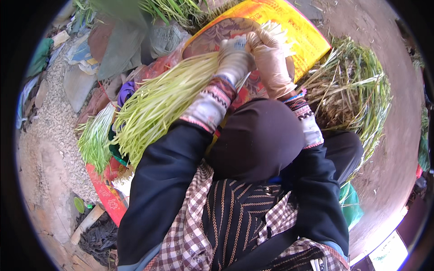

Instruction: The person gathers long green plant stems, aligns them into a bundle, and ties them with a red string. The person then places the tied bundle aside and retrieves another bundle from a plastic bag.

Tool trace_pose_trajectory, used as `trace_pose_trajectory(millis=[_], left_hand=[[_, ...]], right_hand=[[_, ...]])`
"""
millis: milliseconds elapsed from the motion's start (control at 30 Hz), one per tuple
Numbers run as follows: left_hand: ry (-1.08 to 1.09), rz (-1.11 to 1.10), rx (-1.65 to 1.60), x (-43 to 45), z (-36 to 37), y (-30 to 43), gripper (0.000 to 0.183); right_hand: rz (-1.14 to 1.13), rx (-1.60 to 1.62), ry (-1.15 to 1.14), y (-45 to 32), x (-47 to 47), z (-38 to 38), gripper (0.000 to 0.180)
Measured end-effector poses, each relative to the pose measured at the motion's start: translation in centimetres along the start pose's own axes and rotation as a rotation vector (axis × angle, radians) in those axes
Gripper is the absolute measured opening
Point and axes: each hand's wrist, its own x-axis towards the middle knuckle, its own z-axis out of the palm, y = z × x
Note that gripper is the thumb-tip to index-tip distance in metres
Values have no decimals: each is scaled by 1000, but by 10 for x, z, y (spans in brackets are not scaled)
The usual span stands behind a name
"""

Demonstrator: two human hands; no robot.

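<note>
A thick bundle of pale yellow-green leaf stalks (162, 101), chive-like, fans out to the left under my left forearm. My left hand (235, 56), in a striped light glove, is closed round it near its white end. Against it presses my right hand (269, 61) in a cream glove, fingers curled in over the stalks. What the right fingers pinch is hidden. White stalk ends (276, 30) stick out beyond both hands. Below them lies a round board with a floral pattern (217, 34), on a yellow printed sack (301, 40).
A smaller bundle (96, 139) lies at left near a red printed sack (105, 194). To the right is a heap of leaves and dry trimmings (346, 91). Green leaves (166, 10) lie at the top. A dark rounded cloth shape (257, 139) blocks the middle.
</note>
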Motion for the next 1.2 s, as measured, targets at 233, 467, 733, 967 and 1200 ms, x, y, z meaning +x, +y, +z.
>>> trace_pose_trajectory(millis=[233, 467, 733, 967, 1200], left_hand=[[-178, -60, 31, 42, 3, -13, 48], [-131, -42, -45, 23, -2, -7, 52], [-81, -128, -104, 2, -14, 12, 64], [140, -15, -174, -23, -39, 11, 73], [379, 240, -321, -79, -65, 4, 81]], right_hand=[[117, 231, 139, -1, -42, -6, 27], [400, 353, 69, 1, -59, -34, 21], [332, 245, 556, 9, -54, -111, 23], [148, 229, 409, -9, -53, -131, 28], [-128, 194, -13, -103, -49, -123, 70]])
